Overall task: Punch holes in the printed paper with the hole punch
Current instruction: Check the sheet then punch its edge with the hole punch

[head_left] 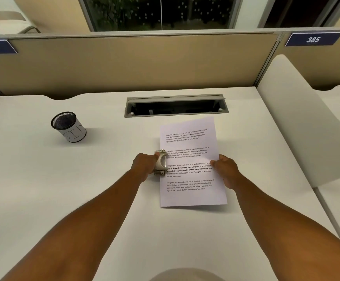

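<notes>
A white printed paper [191,157] with several text paragraphs lies on the white desk [83,189], slightly turned. A small metal hole punch [161,162] sits at the middle of the sheet's left edge, its jaws over that edge. My left hand [144,166] is closed around the punch from the left. My right hand [224,169] pinches the paper's right edge at about the same height, its thumb on top of the sheet.
A black mesh cup [68,126] wrapped in a white label stands at the left of the desk. An open grey cable tray [176,106] sits behind the paper. Beige partitions [124,63] close the back, and a white divider [307,122] rises on the right.
</notes>
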